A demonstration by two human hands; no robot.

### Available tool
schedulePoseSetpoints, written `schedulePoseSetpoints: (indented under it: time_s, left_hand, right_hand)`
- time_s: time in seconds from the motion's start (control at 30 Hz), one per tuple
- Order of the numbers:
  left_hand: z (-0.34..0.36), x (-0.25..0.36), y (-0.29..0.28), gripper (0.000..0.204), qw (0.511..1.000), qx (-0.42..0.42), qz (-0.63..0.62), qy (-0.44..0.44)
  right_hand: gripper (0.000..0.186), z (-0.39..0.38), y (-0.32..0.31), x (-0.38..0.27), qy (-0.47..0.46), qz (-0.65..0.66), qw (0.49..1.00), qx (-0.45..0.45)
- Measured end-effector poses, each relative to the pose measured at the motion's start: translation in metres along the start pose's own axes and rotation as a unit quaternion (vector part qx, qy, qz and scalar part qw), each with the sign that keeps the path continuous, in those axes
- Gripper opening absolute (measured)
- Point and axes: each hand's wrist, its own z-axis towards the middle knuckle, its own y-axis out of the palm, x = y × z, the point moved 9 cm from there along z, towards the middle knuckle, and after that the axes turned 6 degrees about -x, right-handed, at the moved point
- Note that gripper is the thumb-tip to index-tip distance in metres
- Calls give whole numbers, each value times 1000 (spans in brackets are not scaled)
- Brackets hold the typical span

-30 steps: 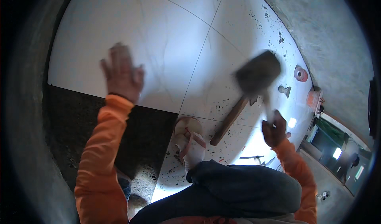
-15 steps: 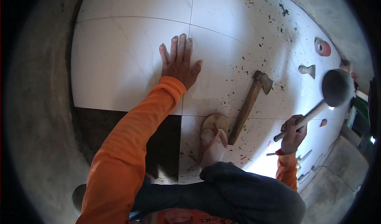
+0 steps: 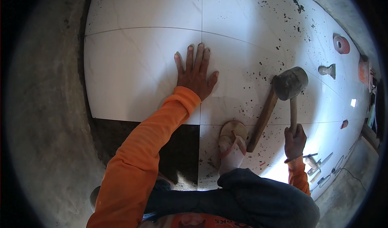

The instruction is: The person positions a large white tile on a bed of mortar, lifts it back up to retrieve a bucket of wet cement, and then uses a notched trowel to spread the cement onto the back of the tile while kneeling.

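My left hand (image 3: 195,75) lies flat with fingers spread across the seam between white floor tiles (image 3: 125,74). On the right, my right hand (image 3: 295,141) is closed round the wooden handle of a rubber mallet (image 3: 290,83), whose dark head points away from me. Below the mallet, a hatchet (image 3: 263,121) rests on the tiles; the mallet head covers the hatchet's blade in this view. My sandalled foot (image 3: 233,141) stands on a tile just left of the hatchet handle. A dark untiled gap (image 3: 178,155) shows beneath my left forearm.
At the far right lie a reddish roll (image 3: 341,45), a small putty knife (image 3: 327,70) and an orange container (image 3: 364,72). Nearer, a trowel (image 3: 320,163) and a cable (image 3: 336,171) lie by the tile edge. Dark debris is scattered over the tiles. Bare concrete (image 3: 44,106) runs along the left.
My right hand has swung the mallet leftward, bringing its head from the far right to above the hatchet. My left hand stays flat on the tiles. The whole view has shifted slightly.
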Motion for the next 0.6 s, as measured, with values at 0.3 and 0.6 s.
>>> schedulePoseSetpoints:
  time_s: [0.3, 0.6]
  left_hand:
    - [128, -25, -14, 72, 998, 19, 14, -53]
    - [255, -88, -20, 72, 993, 41, 32, -110]
  right_hand:
    - [21, 6, 5, 15, 13, -29, 999, -6]
    - [19, -3, -20, 44, 51, -50, 997, -3]
